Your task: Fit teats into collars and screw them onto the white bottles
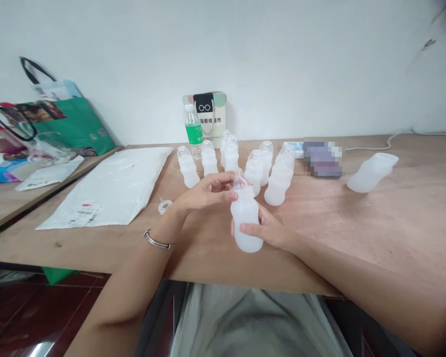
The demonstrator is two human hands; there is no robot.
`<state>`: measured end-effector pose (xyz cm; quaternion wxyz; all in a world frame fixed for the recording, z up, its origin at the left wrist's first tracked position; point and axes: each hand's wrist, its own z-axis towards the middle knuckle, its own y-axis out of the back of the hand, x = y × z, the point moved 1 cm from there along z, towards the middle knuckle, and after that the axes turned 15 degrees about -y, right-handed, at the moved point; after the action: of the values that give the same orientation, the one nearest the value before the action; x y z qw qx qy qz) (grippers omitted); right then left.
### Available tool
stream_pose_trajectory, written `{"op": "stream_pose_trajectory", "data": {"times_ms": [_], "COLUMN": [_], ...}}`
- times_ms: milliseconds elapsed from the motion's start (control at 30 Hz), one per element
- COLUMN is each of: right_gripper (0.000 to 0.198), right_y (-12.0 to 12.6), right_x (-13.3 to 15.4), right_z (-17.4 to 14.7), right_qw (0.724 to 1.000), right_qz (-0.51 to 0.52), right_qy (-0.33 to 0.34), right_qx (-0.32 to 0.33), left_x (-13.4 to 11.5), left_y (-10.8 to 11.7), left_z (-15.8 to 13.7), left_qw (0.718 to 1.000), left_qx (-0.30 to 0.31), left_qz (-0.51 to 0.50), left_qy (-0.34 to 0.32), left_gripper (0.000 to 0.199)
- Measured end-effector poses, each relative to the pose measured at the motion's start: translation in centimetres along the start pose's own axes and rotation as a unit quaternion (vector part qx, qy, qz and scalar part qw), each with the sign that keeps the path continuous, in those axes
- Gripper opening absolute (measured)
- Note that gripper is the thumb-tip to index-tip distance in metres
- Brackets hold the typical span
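My right hand (270, 228) is wrapped round a frosted white baby bottle (247, 210), held nearly upright above the table's front part. At the bottle's mouth, my left hand (213, 191) pinches a clear bottle nipple (240, 182) between thumb and fingers. Whether the nipple is seated in the mouth cannot be made out. Behind my hands stand several similar white bottles with clear domed tops, among them a left bottle (188, 168) and a right bottle (278, 181). A loose clear nipple with a ring (164, 206) lies by my left forearm.
On the wooden table (394, 238), a topless white bottle (371, 172) leans at the right. A white mailing bag (107, 188) lies left. At the back are a green-labelled water bottle (194, 131), a paper bag (217, 111) and a blurred dark box (322, 158).
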<state>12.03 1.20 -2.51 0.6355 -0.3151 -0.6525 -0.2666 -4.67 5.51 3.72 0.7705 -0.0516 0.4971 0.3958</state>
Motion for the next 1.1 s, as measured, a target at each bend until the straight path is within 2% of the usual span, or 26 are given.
{"op": "stream_pose_trajectory", "data": {"times_ms": [67,167,267,367,433,467,533,600,633,700,800,867,933,1000,1100], "right_gripper": [0.045,0.041,0.037,0.036,0.032,0.032,0.033,0.036,0.035,0.032,0.035,0.039,0.039,0.034,0.024], "right_y": [0.0,0.0,0.1,0.2,0.4,0.4,0.3,0.0,-0.1,-0.1,0.0,0.2,0.5,0.8,1.1], "right_x": [0.1,0.1,0.2,0.2,0.2,0.2,0.3,0.6,0.7,0.9,0.7,0.5,0.2,0.1,0.1], "right_z": [0.0,0.1,0.2,0.3,0.2,0.1,-0.1,-0.3,-0.3,-0.3,-0.1,0.2,0.4,0.4,0.4], "right_qw": [1.0,0.999,0.997,0.995,0.998,0.999,0.992,0.983,0.985,0.995,0.986,0.978,0.978,0.983,0.994], "right_qz": [0.015,0.008,-0.01,-0.007,0.021,0.046,0.099,0.129,0.125,0.09,0.012,-0.022,-0.027,-0.004,0.061], "right_qy": [0.001,-0.001,-0.007,-0.01,-0.014,-0.017,-0.024,-0.027,-0.031,-0.044,-0.056,-0.05,-0.048,-0.055,-0.066], "right_qx": [0.004,-0.036,-0.081,-0.098,-0.063,-0.023,0.076,0.125,0.11,0.009,-0.157,-0.201,-0.203,-0.174,-0.063], "left_x": [-0.1,0.1,0.5,1.3,1.7,1.9,2.0,1.9,1.9,1.8,2.2,2.6,3.0,3.2,3.3], "left_y": [-0.1,-0.6,-1.3,-1.6,-1.5,-1.4,-1.3,-1.4,-1.4,-1.7,-2.1,-2.2,-2.2,-2.1,-2.2], "left_z": [0.0,0.2,0.4,0.5,0.5,0.4,0.3,0.3,0.3,0.4,0.6,0.6,0.6,0.6,0.6], "left_qw": [1.0,1.0,0.997,0.992,0.99,0.99,0.99,0.99,0.989,0.988,0.985,0.977,0.969,0.966,0.969], "left_qx": [0.005,-0.018,-0.069,-0.126,-0.141,-0.138,-0.113,-0.082,-0.073,-0.085,-0.154,-0.197,-0.218,-0.225,-0.216], "left_qz": [-0.014,-0.012,-0.001,-0.005,-0.027,-0.043,-0.081,-0.119,-0.13,-0.128,-0.067,-0.029,-0.016,-0.025,-0.07], "left_qy": [0.0,0.004,0.015,0.024,0.014,0.006,-0.005,-0.001,0.006,0.018,0.045,0.082,0.115,0.125,0.097], "left_gripper": [0.031,0.032,0.032,0.027,0.027,0.029,0.035,0.04,0.04,0.04,0.036,0.032,0.03,0.03,0.03]}}
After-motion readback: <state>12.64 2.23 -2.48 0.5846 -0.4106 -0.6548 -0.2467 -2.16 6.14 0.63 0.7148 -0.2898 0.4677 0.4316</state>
